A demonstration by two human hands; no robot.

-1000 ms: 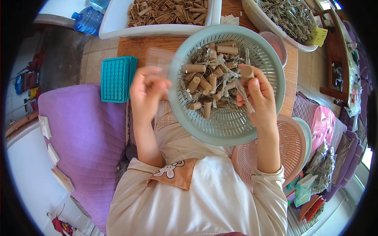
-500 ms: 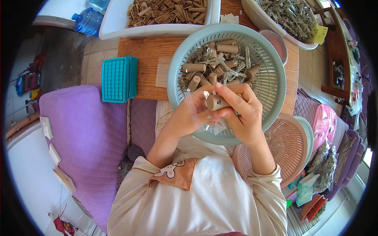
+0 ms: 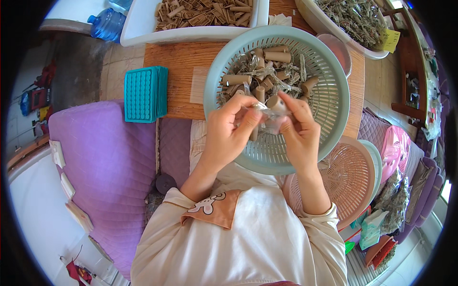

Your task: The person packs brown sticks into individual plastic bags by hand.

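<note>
While holding a tan cork [image 3: 274,103] up over the pale green basket [image 3: 213,71], had it nearer the right hand [image 3: 303,136], just left of the index finger, with the round end facing the left hand [image 3: 229,133]. Seemed, past the crossing fingers, to have its long axis running off rightward into the right grip. Had the right grip clamped on the cork, with thumb below and index finger above, and the left grip pinched together on clear plastic film [image 3: 273,122], bunched between both sets of fingertips just below the cork. Could not make out the cork's far end, lost behind the right fingers, nor the film's full shape, nor the small bright patch [image 3: 259,106] at the left fingertips.

Had more corks [image 3: 278,56] underneath in the basket, tangled with silvery wire bundles [image 3: 303,69] and partly hidden by both hands. Farther out, saw the basket overlapping the near edge of a wooden table [image 3: 176,62], with a stack of teal trays [image 3: 143,94] at the left edge, a white tub [image 3: 191,36] of brown pieces [image 3: 205,14] beyond, and a basin [image 3: 324,28] of tangled bundles [image 3: 348,19] at the far right, both cut off at the top.
</note>
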